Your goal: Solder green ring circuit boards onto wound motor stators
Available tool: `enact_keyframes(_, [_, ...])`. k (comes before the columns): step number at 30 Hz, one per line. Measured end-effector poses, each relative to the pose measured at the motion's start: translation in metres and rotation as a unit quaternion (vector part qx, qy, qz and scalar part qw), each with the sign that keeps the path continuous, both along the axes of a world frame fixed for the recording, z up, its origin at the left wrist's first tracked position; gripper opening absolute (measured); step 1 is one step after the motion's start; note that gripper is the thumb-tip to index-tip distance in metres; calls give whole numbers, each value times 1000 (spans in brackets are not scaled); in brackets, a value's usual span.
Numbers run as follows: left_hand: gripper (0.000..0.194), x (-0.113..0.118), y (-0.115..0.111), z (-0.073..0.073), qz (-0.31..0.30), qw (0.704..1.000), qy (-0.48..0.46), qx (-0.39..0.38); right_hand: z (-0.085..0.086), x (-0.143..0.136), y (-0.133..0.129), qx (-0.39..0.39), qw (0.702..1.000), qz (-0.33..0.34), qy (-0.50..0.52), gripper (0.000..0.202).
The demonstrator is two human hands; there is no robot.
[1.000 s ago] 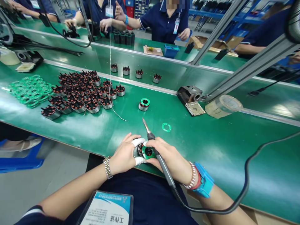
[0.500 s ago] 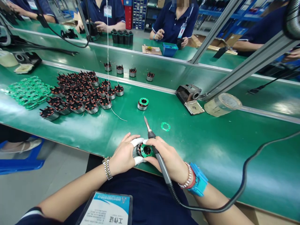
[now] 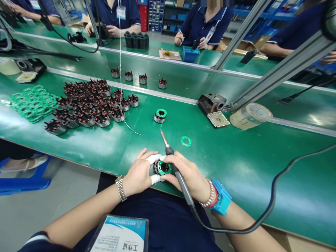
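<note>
Clasping a copper-wound stator (image 3: 157, 166) in the left hand (image 3: 139, 173), with white-covered fingertips closing around its metal side, and pinching a green ring board (image 3: 160, 171) at its face with the right hand (image 3: 193, 175), while gripping a soldering iron (image 3: 184, 186) in that same hand and pointing its tip forward, touching nothing. Working on the near side of the board-topped stator (image 3: 160, 119), close to the bench's front edge. Showing that single board-topped unit standing on the green bench (image 3: 220, 157) and a second being handled, without revealing full seating of the held board. Suggesting, by count, an early point in the batch: displaying a large cluster of bare stators (image 3: 85, 101) left of the board-topped stator, plus four more bare stators (image 3: 143, 79) beyond the metal rail behind it. Spreading a heap of green boards (image 3: 34, 103) farther left of it, and a loose board (image 3: 182, 141) nearer and slightly right. Turning to containers, standing a translucent tub (image 3: 249, 117) to its right, past the iron stand (image 3: 212, 102), without making any contents readable; showing another tub (image 3: 9, 66) at far left, equally unreadable; presenting a blue bin (image 3: 191, 56) beyond and right of it, holding something bluish, too small for identifying; setting an open cardboard box (image 3: 244, 46) farther right, concealing its contents.
</note>
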State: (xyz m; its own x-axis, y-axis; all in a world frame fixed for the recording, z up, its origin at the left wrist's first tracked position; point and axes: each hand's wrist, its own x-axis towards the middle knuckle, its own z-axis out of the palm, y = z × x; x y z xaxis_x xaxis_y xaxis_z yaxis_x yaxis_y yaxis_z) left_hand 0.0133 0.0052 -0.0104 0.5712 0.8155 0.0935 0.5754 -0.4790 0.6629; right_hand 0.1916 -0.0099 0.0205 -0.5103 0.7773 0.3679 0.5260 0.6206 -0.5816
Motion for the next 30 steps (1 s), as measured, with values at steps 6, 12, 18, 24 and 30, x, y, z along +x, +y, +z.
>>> enact_keyframes(6, [50, 2, 0, 0, 0, 1000, 0, -5, 0, 0, 8, 2, 999, 34, 6, 28])
enact_keyframes(12, [62, 0, -3, 2, 9, 1000, -6, -4, 3, 11, -3, 0, 999, -34, 26, 32])
enact_keyframes(18, [63, -8, -4, 11, -45, 998, -38, -15, -3, 20, -34, 36, 980, -193, 45, 14])
enact_keyframes(24, [46, 2, -9, 2, 35, 997, -68, 10, -12, 11, -44, 16, 979, -196, 58, 14])
enact_keyframes(30, [45, 3, -10, -2, 58, 995, -86, 10, -15, 8, -45, -5, 980, -184, 71, 19])
